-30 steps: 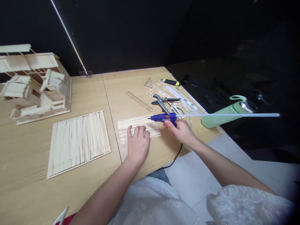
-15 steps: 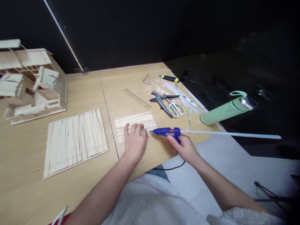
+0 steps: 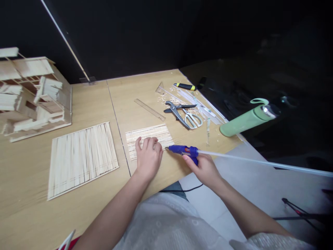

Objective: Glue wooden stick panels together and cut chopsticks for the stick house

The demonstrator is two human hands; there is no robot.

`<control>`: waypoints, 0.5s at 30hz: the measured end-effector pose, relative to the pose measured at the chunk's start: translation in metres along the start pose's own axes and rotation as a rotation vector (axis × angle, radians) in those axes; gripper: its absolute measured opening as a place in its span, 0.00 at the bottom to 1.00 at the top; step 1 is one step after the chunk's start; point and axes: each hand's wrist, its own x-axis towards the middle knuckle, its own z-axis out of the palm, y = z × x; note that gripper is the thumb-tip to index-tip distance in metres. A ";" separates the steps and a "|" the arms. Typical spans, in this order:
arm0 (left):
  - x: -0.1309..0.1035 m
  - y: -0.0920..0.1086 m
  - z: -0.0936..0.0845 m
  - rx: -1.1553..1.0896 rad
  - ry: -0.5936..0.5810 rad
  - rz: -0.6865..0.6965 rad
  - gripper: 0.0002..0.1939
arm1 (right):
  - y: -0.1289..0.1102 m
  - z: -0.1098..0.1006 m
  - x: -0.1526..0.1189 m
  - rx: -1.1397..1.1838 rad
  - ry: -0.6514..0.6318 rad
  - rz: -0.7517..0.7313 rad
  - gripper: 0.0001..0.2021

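Observation:
A small panel of thin wooden sticks (image 3: 148,131) lies on the table, and my left hand (image 3: 149,156) rests on its lower part with bent fingers apart, pressing it from above. My right hand (image 3: 204,168) is wrapped round the handle of a blue glue gun (image 3: 182,150). The gun's nozzle points left, at the panel's right edge beside my left fingers. A long translucent glue stick (image 3: 249,159) runs out of the gun's back to the right. Left of the small panel lies a larger stick panel (image 3: 83,159).
A wooden model house (image 3: 39,97) stands at the far left. Behind the small panel lie a ruler (image 3: 150,109), pliers (image 3: 179,114), scissors (image 3: 193,119), a cutter (image 3: 185,86) and wood bits. A green bottle (image 3: 243,122) is near the table's right edge.
The glue gun's back end and glue stick have tilted downward, with the nozzle still by the panel's right edge. The whole view has shifted slightly.

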 end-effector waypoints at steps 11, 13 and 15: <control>0.000 -0.001 0.000 0.000 -0.003 -0.001 0.03 | -0.001 0.005 -0.003 -0.137 -0.001 -0.009 0.16; 0.000 0.000 -0.001 0.001 -0.004 -0.004 0.02 | -0.001 0.005 -0.004 -0.130 0.012 -0.006 0.16; 0.000 0.000 -0.002 -0.002 -0.007 -0.004 0.03 | -0.001 0.004 -0.005 -0.128 0.017 0.000 0.16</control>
